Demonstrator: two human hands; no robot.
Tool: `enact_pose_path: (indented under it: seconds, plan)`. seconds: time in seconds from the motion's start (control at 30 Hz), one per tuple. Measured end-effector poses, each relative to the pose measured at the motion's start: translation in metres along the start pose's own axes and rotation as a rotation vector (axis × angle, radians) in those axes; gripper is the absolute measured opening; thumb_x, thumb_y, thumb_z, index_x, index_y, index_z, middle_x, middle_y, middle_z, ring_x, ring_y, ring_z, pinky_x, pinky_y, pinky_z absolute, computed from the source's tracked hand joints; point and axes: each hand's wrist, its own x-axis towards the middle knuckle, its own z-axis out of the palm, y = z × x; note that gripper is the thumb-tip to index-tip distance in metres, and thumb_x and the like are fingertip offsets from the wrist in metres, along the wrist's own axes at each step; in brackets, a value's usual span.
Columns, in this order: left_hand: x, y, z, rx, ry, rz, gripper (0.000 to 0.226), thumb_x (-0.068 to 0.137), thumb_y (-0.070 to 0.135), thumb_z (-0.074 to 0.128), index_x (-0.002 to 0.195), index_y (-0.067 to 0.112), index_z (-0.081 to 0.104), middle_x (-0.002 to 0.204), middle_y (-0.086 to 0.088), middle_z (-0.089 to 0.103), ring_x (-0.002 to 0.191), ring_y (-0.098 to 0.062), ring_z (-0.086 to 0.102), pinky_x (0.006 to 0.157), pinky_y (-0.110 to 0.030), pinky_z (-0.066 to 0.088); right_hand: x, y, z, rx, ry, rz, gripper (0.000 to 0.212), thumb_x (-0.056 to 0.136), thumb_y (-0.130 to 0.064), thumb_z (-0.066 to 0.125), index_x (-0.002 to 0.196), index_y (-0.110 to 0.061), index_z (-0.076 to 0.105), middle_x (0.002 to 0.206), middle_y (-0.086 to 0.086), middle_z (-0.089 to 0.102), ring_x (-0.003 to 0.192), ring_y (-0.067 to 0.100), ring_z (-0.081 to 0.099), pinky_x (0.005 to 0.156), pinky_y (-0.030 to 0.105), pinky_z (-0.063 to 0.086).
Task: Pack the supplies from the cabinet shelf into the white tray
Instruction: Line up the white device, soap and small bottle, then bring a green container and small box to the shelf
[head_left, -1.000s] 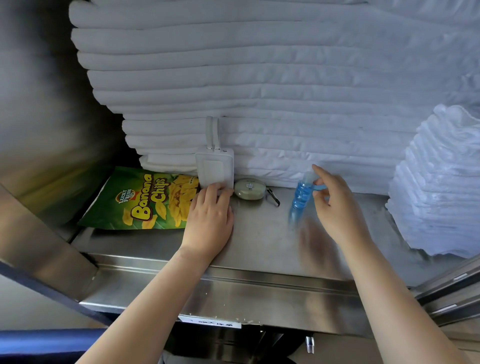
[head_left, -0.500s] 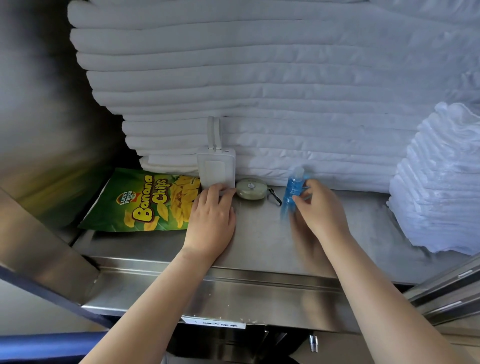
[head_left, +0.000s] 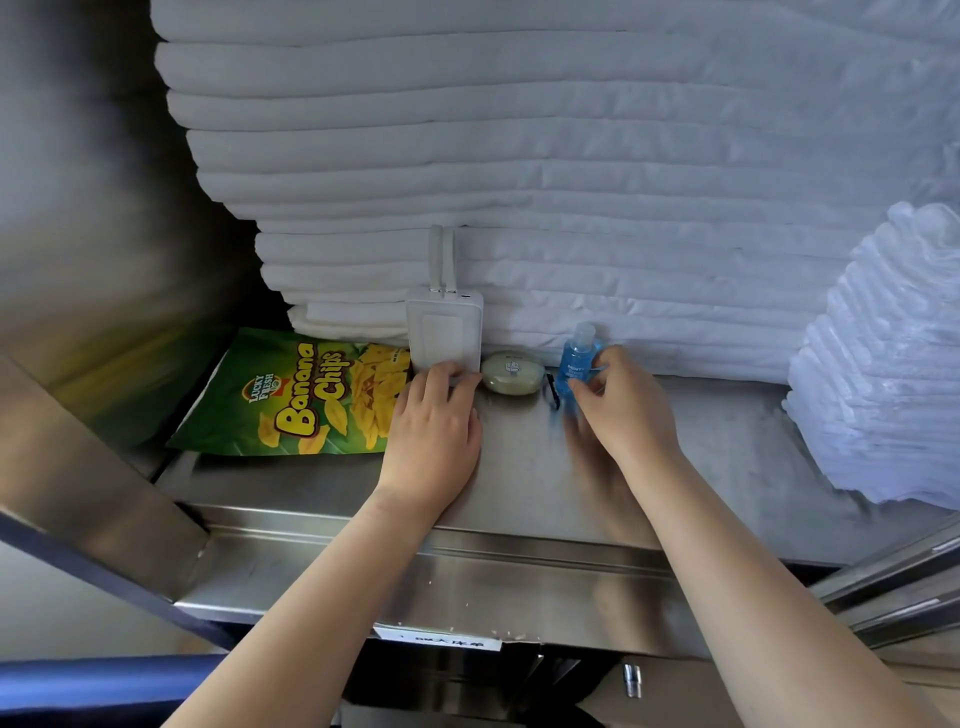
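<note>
Head cam view: the right hand was just reaching a second ago, and now its grip is closed on the little blue bottle, thumb and fingers pinching it low down. The bottle is upright at the back of the shelf, just beside the round soap and right up against the stacked towels.

The left hand has hardly moved. Its fingers lie flat on the lower front of the white charger pack, so no real grip there yet.

The chips bag lies flat on the left. The white tray isn't in view, so I'd say nothing's packed yet. The bottle looks like the first thing to go.
</note>
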Motion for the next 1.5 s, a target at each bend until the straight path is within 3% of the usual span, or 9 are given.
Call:
enact_pose_path:
  seconds: [0.2,0.4,0.53,0.77,0.87,1.03,1.13,1.4,1.5]
  plan:
    - [-0.002,-0.001,-0.001,-0.014,-0.006,0.007,0.033,0.076,0.008,0.062,0.109,0.008,0.063,0.105,-0.012,0.058,0.092,-0.031,0.055,0.076,-0.039,0.046,-0.007,0.003,-0.009,0.030,-0.050,-0.003,0.034,0.086,-0.036,0.061,0.115,-0.020,0.053,0.084,-0.004,0.063,0.083,0.018,0.058,0.063,0.029,0.040]
    - [-0.005,0.004,-0.006,-0.031,-0.031,0.046,0.032,0.080,0.010,0.061,0.112,0.007,0.063,0.105,-0.013,0.059,0.092,-0.033,0.055,0.078,-0.040,0.046,-0.042,0.011,-0.024,-0.113,-0.129,-0.208,0.031,0.089,-0.034,0.057,0.116,-0.020,0.057,0.108,-0.003,0.058,0.102,0.015,0.053,0.080,0.031,0.046]
    - [-0.020,0.022,-0.010,-0.085,-0.155,0.044,0.032,0.087,0.020,0.057,0.118,0.011,0.060,0.114,-0.010,0.057,0.100,-0.031,0.053,0.083,-0.041,0.045,-0.062,0.013,-0.035,-0.239,-0.200,-0.341,0.034,0.092,-0.036,0.051,0.120,-0.019,0.055,0.119,-0.002,0.053,0.111,0.017,0.046,0.085,0.033,0.046]
    - [-0.059,0.069,-0.011,-0.018,-0.306,0.132,0.040,0.094,0.042,0.039,0.123,0.018,0.053,0.127,-0.003,0.051,0.115,-0.025,0.046,0.100,-0.038,0.030,-0.119,0.032,-0.065,-0.197,-0.202,-0.336,0.039,0.094,-0.039,0.046,0.129,-0.021,0.050,0.124,-0.006,0.050,0.115,0.013,0.045,0.086,0.028,0.043]
    - [-0.080,0.106,-0.017,-0.102,-0.334,0.186,0.040,0.094,0.043,0.040,0.123,0.019,0.054,0.128,-0.003,0.051,0.118,-0.023,0.046,0.104,-0.037,0.028,-0.163,0.051,-0.085,-0.198,-0.163,-0.325,0.036,0.094,-0.038,0.048,0.125,-0.020,0.051,0.120,-0.006,0.051,0.114,0.014,0.046,0.087,0.030,0.044]
    - [-0.135,0.188,-0.035,-0.322,-0.452,0.277,0.037,0.094,0.038,0.044,0.123,0.017,0.056,0.128,-0.001,0.052,0.121,-0.022,0.045,0.100,-0.035,0.034,-0.250,0.102,-0.135,-0.212,-0.123,-0.174,0.038,0.094,-0.036,0.048,0.130,-0.021,0.049,0.126,-0.007,0.048,0.115,0.013,0.046,0.083,0.025,0.042]
    - [-0.174,0.239,-0.049,-0.359,-0.519,0.420,0.038,0.094,0.039,0.043,0.123,0.017,0.056,0.128,0.000,0.052,0.119,-0.021,0.046,0.098,-0.032,0.035,-0.310,0.138,-0.175,-0.218,-0.064,-0.008,0.039,0.095,-0.038,0.047,0.131,-0.024,0.048,0.130,-0.005,0.047,0.118,0.017,0.047,0.088,0.031,0.044]
    - [-0.227,0.401,-0.098,-0.554,-0.520,0.719,0.037,0.093,0.036,0.047,0.124,0.017,0.056,0.129,-0.001,0.052,0.119,-0.021,0.047,0.097,-0.034,0.037,-0.470,0.217,-0.294,-0.272,0.255,0.389,0.035,0.091,-0.035,0.053,0.125,-0.024,0.052,0.122,-0.005,0.052,0.114,0.015,0.045,0.089,0.031,0.041]
    - [-0.239,0.473,-0.123,-0.642,-0.509,0.887,0.040,0.093,0.037,0.046,0.126,0.016,0.054,0.129,-0.001,0.051,0.120,-0.020,0.045,0.099,-0.034,0.038,-0.521,0.239,-0.344,-0.335,0.383,0.511,0.036,0.091,-0.034,0.054,0.124,-0.023,0.053,0.123,-0.006,0.052,0.115,0.014,0.045,0.090,0.020,0.032]
